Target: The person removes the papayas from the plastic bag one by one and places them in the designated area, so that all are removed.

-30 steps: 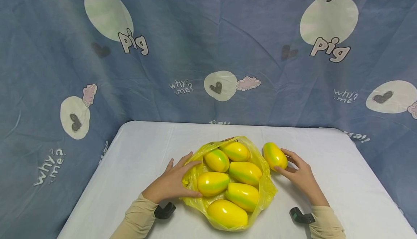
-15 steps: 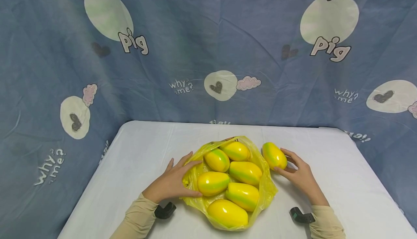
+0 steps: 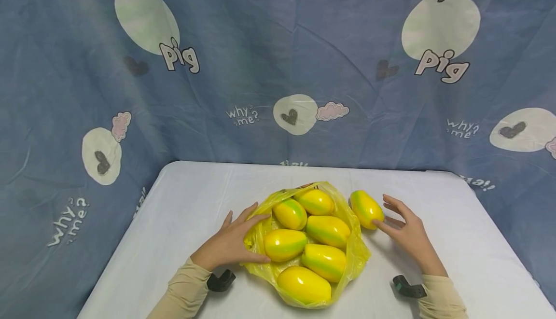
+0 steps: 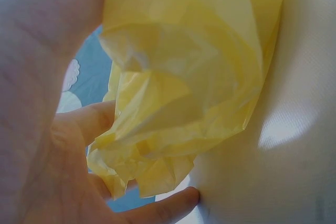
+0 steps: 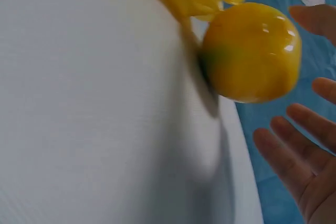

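A thin yellow plastic bag lies with its mouth wide, and several glossy yellow-green mangoes sit inside it. Just outside its right rim one more mango rests on the white table. My right hand is beside that mango with thumb and fingers spread; the right wrist view shows a gap between the fingers and the mango. At the bag's left rim my left hand rests with fingers spread, the thumb and index finger reaching over the edge. Crumpled plastic hides part of its fingers in the left wrist view.
The white table ends at a back edge, with a blue printed curtain behind and at the sides. Black wrist devices show by both beige sleeves.
My right hand has moved off the loose mango, a little to the right, its fingers parting from the fruit. My left hand and the bag stay in place.
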Action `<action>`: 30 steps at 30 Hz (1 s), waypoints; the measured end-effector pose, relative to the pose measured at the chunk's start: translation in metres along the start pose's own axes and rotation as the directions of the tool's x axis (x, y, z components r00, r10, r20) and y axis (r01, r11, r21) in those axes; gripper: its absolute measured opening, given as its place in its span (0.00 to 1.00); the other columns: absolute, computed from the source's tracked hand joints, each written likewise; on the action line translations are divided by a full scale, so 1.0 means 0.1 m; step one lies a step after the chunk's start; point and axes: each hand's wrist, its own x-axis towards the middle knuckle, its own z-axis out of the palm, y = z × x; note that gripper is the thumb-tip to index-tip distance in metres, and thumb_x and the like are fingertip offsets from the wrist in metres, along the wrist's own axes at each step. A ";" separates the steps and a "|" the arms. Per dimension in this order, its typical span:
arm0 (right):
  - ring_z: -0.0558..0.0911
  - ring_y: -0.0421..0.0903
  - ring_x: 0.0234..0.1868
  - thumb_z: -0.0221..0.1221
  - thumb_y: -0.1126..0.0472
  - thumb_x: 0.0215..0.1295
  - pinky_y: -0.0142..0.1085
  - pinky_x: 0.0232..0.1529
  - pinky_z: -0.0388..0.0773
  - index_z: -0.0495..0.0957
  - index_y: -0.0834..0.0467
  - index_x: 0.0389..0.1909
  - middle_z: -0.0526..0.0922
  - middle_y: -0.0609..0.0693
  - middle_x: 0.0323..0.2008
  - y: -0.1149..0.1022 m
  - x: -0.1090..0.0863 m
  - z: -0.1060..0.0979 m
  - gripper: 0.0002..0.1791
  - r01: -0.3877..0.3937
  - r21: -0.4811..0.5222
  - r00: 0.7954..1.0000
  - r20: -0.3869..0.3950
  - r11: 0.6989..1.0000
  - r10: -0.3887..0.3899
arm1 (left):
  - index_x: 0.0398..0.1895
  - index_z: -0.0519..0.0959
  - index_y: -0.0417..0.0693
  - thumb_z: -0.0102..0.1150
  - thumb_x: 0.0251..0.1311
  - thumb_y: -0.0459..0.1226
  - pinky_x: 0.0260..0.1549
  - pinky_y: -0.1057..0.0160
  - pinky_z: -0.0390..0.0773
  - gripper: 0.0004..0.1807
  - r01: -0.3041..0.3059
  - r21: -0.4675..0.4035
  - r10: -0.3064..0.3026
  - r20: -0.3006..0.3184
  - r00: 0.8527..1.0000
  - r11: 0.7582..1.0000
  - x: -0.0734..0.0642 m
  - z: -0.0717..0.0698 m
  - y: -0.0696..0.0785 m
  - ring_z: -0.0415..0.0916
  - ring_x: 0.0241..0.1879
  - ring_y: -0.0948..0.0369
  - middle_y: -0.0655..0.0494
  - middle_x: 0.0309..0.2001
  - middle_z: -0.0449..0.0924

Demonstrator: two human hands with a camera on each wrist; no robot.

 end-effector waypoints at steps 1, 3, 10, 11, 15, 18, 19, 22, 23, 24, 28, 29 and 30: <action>0.75 0.34 0.66 0.72 0.59 0.64 0.20 0.54 0.80 0.67 0.59 0.74 0.72 0.63 0.71 -0.01 0.00 -0.01 0.39 0.016 0.002 1.000 -0.013 1.000 -0.016 | 0.78 0.65 0.67 0.74 0.42 0.71 0.77 0.26 0.34 0.57 0.002 -0.002 -0.002 0.000 1.000 1.000 -0.01 0.00 0.00 0.55 0.81 0.44 0.48 0.85 0.46; 0.72 0.22 0.62 0.71 0.61 0.64 0.15 0.54 0.77 0.69 0.58 0.74 0.74 0.64 0.70 -0.03 0.00 -0.04 0.38 0.045 0.014 0.998 -0.040 0.999 -0.044 | 0.78 0.65 0.67 0.74 0.42 0.71 0.77 0.26 0.34 0.57 0.005 -0.002 -0.005 0.000 1.000 1.000 -0.02 -0.01 -0.01 0.55 0.81 0.44 0.48 0.85 0.46; 0.74 0.17 0.58 0.70 0.65 0.64 0.14 0.55 0.75 0.72 0.55 0.71 0.81 0.56 0.64 -0.21 0.01 -0.11 0.34 0.098 0.019 0.993 -0.066 0.995 -0.097 | 0.79 0.63 0.69 0.73 0.42 0.72 0.77 0.28 0.33 0.58 0.011 -0.004 -0.011 0.010 1.000 1.000 -0.01 0.00 -0.03 0.53 0.82 0.47 0.51 0.85 0.44; 0.75 0.18 0.58 0.70 0.65 0.64 0.14 0.55 0.75 0.73 0.55 0.70 0.81 0.56 0.63 -0.25 0.02 -0.12 0.33 0.105 0.023 0.993 -0.056 0.994 -0.103 | 0.79 0.63 0.69 0.72 0.42 0.72 0.78 0.28 0.33 0.58 0.011 -0.005 -0.011 0.011 1.000 1.000 -0.01 0.00 -0.03 0.53 0.82 0.47 0.51 0.85 0.44; 0.76 0.20 0.59 0.70 0.65 0.64 0.15 0.55 0.76 0.75 0.55 0.68 0.81 0.54 0.63 -0.41 0.06 -0.12 0.31 0.141 0.032 0.990 0.012 0.989 -0.142 | 0.78 0.64 0.67 0.72 0.42 0.73 0.78 0.28 0.33 0.58 0.007 -0.005 -0.006 0.008 1.000 1.000 -0.02 0.00 -0.04 0.53 0.82 0.47 0.51 0.85 0.45; 0.76 0.23 0.59 0.71 0.66 0.63 0.17 0.56 0.78 0.75 0.57 0.68 0.81 0.59 0.63 -0.52 0.10 -0.13 0.31 0.191 0.035 0.979 0.072 0.981 -0.193 | 0.78 0.65 0.66 0.72 0.42 0.72 0.77 0.27 0.33 0.57 0.001 -0.002 -0.001 0.004 1.000 1.000 -0.02 0.00 -0.03 0.54 0.81 0.46 0.50 0.85 0.46; 0.77 0.23 0.60 0.71 0.66 0.63 0.18 0.56 0.78 0.76 0.57 0.67 0.82 0.59 0.63 -0.56 0.12 -0.13 0.31 0.211 0.034 0.973 0.088 0.977 -0.213 | 0.78 0.65 0.66 0.72 0.42 0.72 0.77 0.27 0.34 0.57 -0.001 -0.002 0.001 0.003 1.000 1.000 -0.02 0.00 -0.03 0.54 0.81 0.46 0.49 0.85 0.46; 0.78 0.26 0.60 0.72 0.68 0.61 0.20 0.57 0.79 0.77 0.56 0.66 0.83 0.58 0.61 -0.66 0.18 -0.14 0.32 0.269 0.032 0.954 0.131 0.963 -0.271 | 0.78 0.65 0.66 0.73 0.42 0.72 0.77 0.27 0.34 0.57 -0.003 -0.005 0.003 0.002 1.000 1.000 -0.02 0.00 -0.02 0.54 0.81 0.46 0.49 0.85 0.46; 0.78 0.27 0.60 0.72 0.67 0.60 0.20 0.57 0.79 0.77 0.56 0.66 0.84 0.57 0.60 -0.69 0.20 -0.14 0.32 0.288 0.025 0.946 0.145 0.957 -0.289 | 0.78 0.65 0.65 0.73 0.42 0.72 0.77 0.27 0.34 0.57 -0.004 -0.006 0.004 0.002 1.000 1.000 -0.02 -0.01 -0.02 0.54 0.81 0.45 0.48 0.85 0.46; 0.79 0.27 0.60 0.73 0.67 0.60 0.21 0.58 0.79 0.77 0.55 0.66 0.84 0.56 0.59 -0.72 0.21 -0.14 0.32 0.306 0.016 0.939 0.160 0.952 -0.305 | 0.78 0.65 0.65 0.73 0.42 0.72 0.77 0.27 0.34 0.57 -0.005 -0.007 0.005 0.003 1.000 1.000 -0.02 -0.01 -0.01 0.54 0.81 0.45 0.48 0.85 0.46; 0.82 0.35 0.61 0.72 0.64 0.62 0.30 0.59 0.83 0.78 0.53 0.64 0.85 0.51 0.59 -0.84 0.29 -0.14 0.29 0.350 -0.013 0.913 0.228 0.937 -0.338 | 0.78 0.65 0.65 0.73 0.42 0.71 0.77 0.27 0.34 0.57 -0.010 -0.007 0.010 0.001 1.000 1.000 -0.02 -0.01 -0.01 0.55 0.81 0.45 0.48 0.85 0.46; 0.82 0.38 0.61 0.72 0.63 0.63 0.34 0.59 0.84 0.78 0.53 0.64 0.85 0.50 0.59 -0.87 0.31 -0.13 0.28 0.350 -0.020 0.910 0.246 0.936 -0.335 | 0.78 0.65 0.65 0.73 0.42 0.71 0.77 0.26 0.34 0.57 -0.011 -0.006 0.011 0.001 1.000 1.000 -0.02 -0.01 -0.01 0.55 0.81 0.45 0.47 0.84 0.47; 0.83 0.41 0.61 0.72 0.62 0.64 0.37 0.59 0.84 0.79 0.52 0.64 0.85 0.49 0.60 -0.90 0.32 -0.13 0.27 0.351 -0.028 0.905 0.265 0.936 -0.332 | 0.78 0.65 0.65 0.73 0.42 0.71 0.77 0.26 0.34 0.57 -0.011 -0.005 0.011 0.000 1.000 1.000 -0.02 -0.01 -0.02 0.55 0.81 0.45 0.48 0.84 0.47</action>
